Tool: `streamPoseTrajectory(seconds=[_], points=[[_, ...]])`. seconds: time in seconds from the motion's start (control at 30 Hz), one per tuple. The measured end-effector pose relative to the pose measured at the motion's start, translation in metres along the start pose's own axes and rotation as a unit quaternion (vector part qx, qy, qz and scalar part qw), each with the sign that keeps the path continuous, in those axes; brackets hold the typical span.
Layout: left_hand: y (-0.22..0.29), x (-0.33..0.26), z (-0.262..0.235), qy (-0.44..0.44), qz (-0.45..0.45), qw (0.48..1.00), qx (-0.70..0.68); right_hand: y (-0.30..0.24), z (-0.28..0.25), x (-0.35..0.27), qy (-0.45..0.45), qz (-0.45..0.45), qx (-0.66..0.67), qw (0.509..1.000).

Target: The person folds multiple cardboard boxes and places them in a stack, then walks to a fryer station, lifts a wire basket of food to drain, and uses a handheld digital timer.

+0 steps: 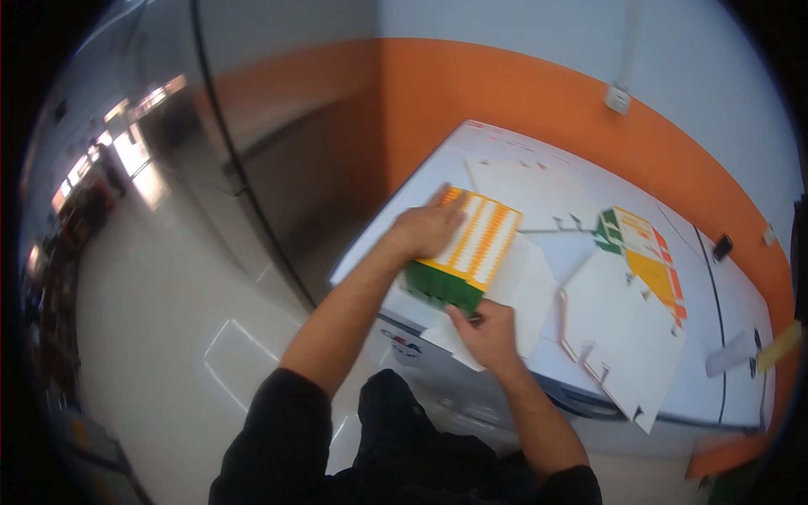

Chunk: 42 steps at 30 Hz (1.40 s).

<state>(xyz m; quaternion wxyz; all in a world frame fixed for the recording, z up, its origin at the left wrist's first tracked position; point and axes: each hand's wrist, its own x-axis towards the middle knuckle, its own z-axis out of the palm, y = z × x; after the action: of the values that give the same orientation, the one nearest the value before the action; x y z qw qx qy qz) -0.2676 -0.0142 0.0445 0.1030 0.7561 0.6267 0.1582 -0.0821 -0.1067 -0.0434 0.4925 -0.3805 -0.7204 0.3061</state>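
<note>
A box-shaped carton (481,238) with yellow and white stripes on top and a green side sits tilted between my hands. My left hand (427,230) lies across its upper left edge, fingers wrapped over the far corner. The thumb and fingers of my right hand (491,333) pinch the near right corner by the green side. White carton blanks (532,295) lie beneath and beside it. On the right rests another white flat blank (624,324), slotted at its edges, and behind it a printed green, yellow and red carton sheet (646,263).
These things lie on a white chest freezer (703,370). A tall shiny metal cabinet (290,118) stands at the left. An orange and white wall with a socket (618,98) runs behind. A yellow strip-like object (778,347) is at the far right edge.
</note>
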Motion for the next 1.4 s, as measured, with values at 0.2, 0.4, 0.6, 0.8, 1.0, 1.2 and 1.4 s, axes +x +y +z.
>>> streamPoseTrajectory(seconds=[0.2, 0.4, 0.6, 0.8, 1.0, 1.2, 1.4], points=[[0.009, -0.004, 0.002, -0.002, 0.021, 1.000, -0.005, -0.016, -0.016, 0.018, -0.066, 0.064, 0.059, 0.994], [0.015, -0.013, -0.001, 0.012, 0.006, 1.000, -0.020, -0.009, -0.005, 0.010, -0.023, 0.029, -0.016, 0.999], [-0.018, 0.009, 0.022, 0.038, 0.131, 0.989, 0.055, -0.008, 0.008, 0.009, 0.011, -0.034, -0.069, 0.997], [-0.042, 0.017, 0.010, 0.056, 0.100, 0.993, 0.000, -0.036, -0.047, -0.008, -0.007, -0.052, -0.096, 0.994], [-0.002, 0.004, 0.003, 0.073, 0.057, 0.993, -0.068, -0.064, -0.201, -0.111, -0.039, 0.049, -0.394, 0.917], [0.013, 0.002, -0.009, 0.132, 0.058, 0.990, 0.005, -0.060, -0.288, -0.177, 0.000, 0.282, -0.442, 0.852], [0.074, -0.030, -0.012, 0.301, 0.180, 0.932, 0.089, -0.051, -0.289, -0.180, -0.002, 0.176, -0.474, 0.863]])
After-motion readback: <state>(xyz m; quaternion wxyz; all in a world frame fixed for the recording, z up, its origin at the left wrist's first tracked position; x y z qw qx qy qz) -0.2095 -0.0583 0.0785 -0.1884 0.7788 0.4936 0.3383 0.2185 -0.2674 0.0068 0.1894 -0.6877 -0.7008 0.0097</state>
